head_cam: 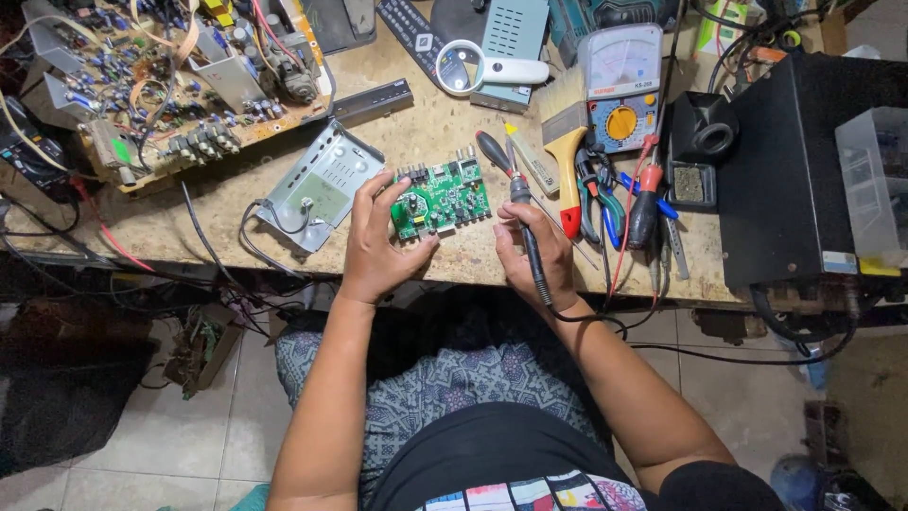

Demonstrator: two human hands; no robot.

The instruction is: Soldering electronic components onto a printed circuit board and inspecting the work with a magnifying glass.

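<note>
1. The green circuit board [439,199] is the landmark: it lies near the front edge of the workbench [416,132], tilted up slightly toward the person.
2. The left hand [378,241] closes on the board's left edge, thumb under the near side and fingers curled over the top, steadying it.
3. The right hand [534,255] sits just right of the board, wrapped shut around a black soldering iron [526,227] in a pen grip; the tip points up and away, near the board's right edge but apparently not touching it.
4. Right of the board lie a red-handled screwdriver [494,151], a paintbrush [566,142], pliers and an analog multimeter [619,85]. Left of it rests a grey metal panel [317,185]; behind it lies a magnifying glass [482,68].
5. The step in hand looks like positioning before soldering. The next move would call for bringing the tip down onto a joint while the left hand keeps the board from shifting.
</note>
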